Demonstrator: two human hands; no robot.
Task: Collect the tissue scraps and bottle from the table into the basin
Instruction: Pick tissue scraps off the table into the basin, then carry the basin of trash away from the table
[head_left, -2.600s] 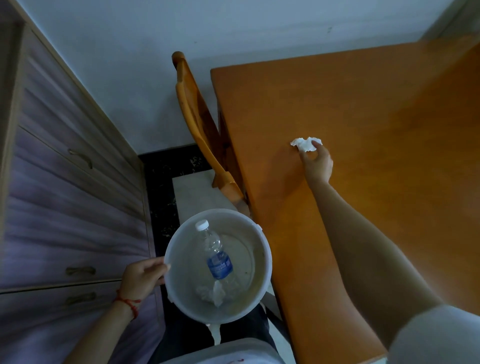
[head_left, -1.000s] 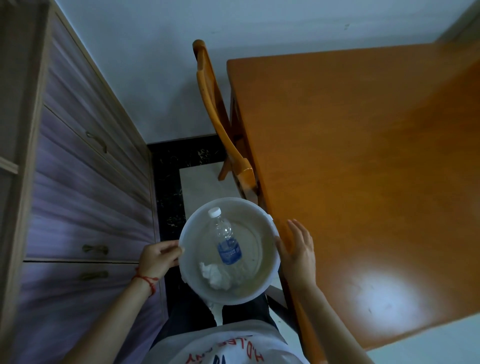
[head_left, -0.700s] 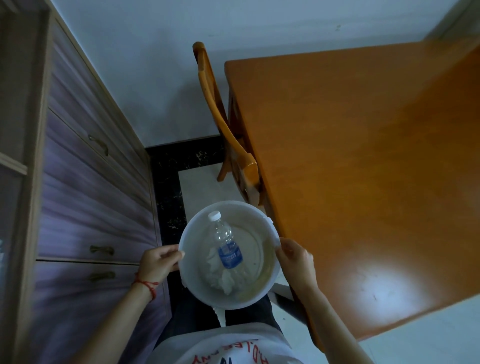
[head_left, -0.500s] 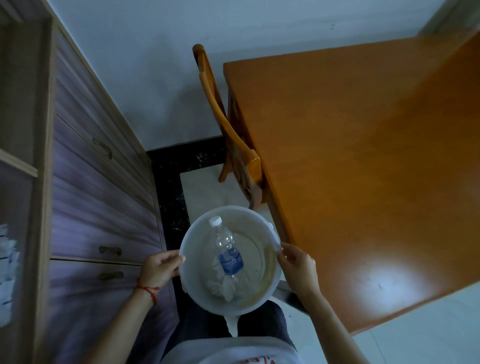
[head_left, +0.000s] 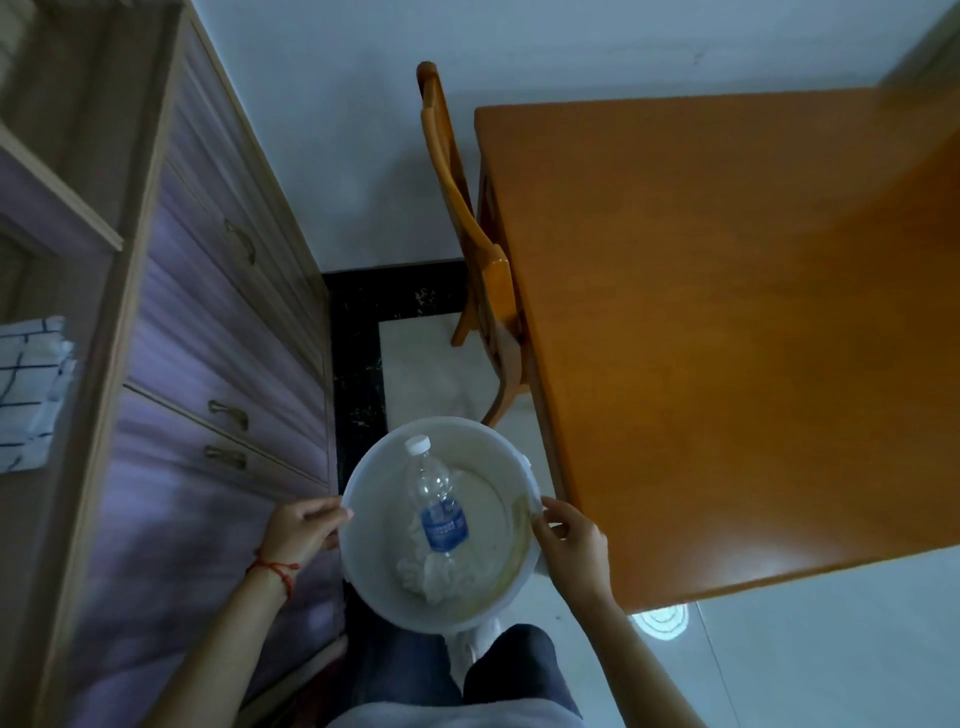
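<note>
Left hand: your left hand (head_left: 304, 530) grips the basin (head_left: 493, 592) at its left rim, fingers curled over the edge; a red string sits round that wrist.
Right hand: your right hand (head_left: 569, 543) holds the opposite rim, thumb and fingers pinched on the right edge, just beside the table's near corner.
Basin: white and round, held between both hands above your legs, off the table.
Bottle: the clear bottle (head_left: 436, 506) lies inside the basin, white cap pointing away from you, blue label facing up.
Tissue scraps: the tissue scraps (head_left: 423, 574) are bunched white at the near side of the basin floor, under and against the bottle's base (how many pieces there are, you cannot make out).
Table: the orange wooden table (head_left: 727, 338) fills the right side, its top glossy with a bright glare patch near the front edge.
Chair: a wooden chair (head_left: 467, 234) of the same colour stands against the table's left edge.
Room: a purple-fronted drawer unit (head_left: 208, 364) with metal handles runs along the left; a checked cloth (head_left: 31, 384) lies on its shelf. The wall beyond is pale; the floor is light tile with a dark border.
</note>
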